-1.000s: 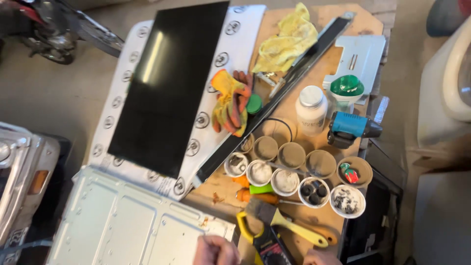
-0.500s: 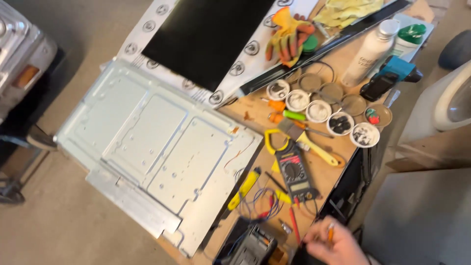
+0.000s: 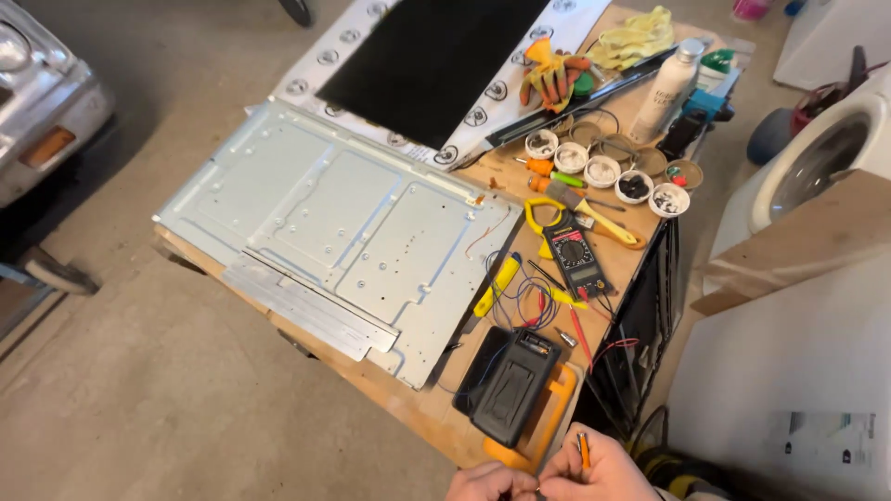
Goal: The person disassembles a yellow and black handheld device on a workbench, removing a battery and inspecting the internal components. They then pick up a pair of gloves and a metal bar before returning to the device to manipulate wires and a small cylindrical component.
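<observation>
Both hands together off the worktop's [image 3: 422,408] near edge: right hand [image 3: 599,468] pinching a small orange probe [image 3: 583,452], left hand [image 3: 490,482] closed against it. Could slip and fall to the concrete floor [image 3: 139,408]. Cluttered wooden worktop, black meter [image 3: 512,385] near edge, garage setting.

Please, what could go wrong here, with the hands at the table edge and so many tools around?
The right hand pinches a thin orange probe beside the left hand; its tip could prick a finger. The black rectangular meter in its orange holder lies near the wooden table's edge and might be knocked off. Loose red and blue wires could snag.
</observation>
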